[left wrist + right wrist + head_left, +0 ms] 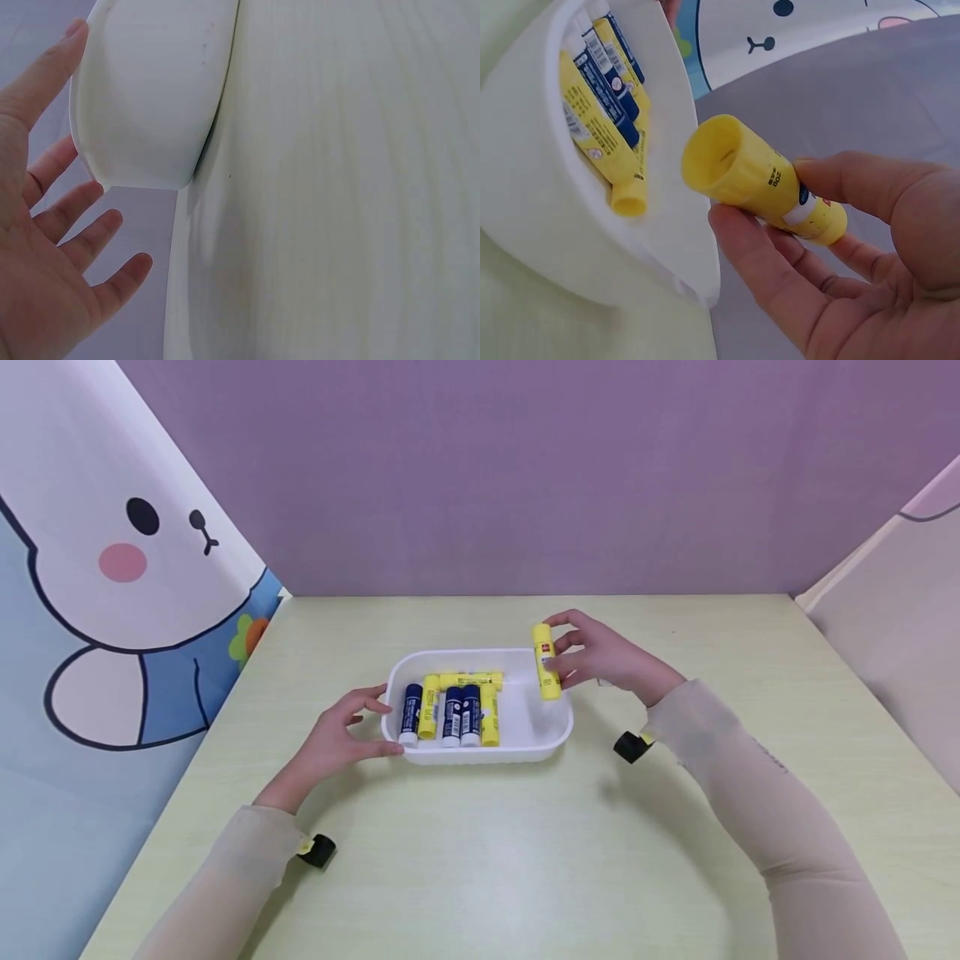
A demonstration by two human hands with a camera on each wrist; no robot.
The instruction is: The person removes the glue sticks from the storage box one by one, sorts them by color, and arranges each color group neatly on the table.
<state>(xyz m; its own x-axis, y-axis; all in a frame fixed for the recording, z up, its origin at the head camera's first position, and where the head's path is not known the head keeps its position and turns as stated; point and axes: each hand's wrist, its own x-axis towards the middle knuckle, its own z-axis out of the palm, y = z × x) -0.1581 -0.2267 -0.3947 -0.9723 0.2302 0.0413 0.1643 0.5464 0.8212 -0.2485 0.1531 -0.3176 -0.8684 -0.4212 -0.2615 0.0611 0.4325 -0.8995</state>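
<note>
A white plastic tray sits on the table, holding navy glue sticks and yellow glue sticks toward its left side. One of the yellow ones lies crosswise along the back wall. My left hand spans the tray's left end, thumb at the front corner and index finger at the back; in the left wrist view its other fingers spread loosely. Over the tray's right end, my right hand pinches an upright yellow glue stick between thumb and fingers. Its hollow end faces the right wrist camera.
The pale wooden table extends around the tray. Behind it rises a purple panel, with a cartoon-printed panel on the left and a pale panel on the right. Small black devices hang at both wrists.
</note>
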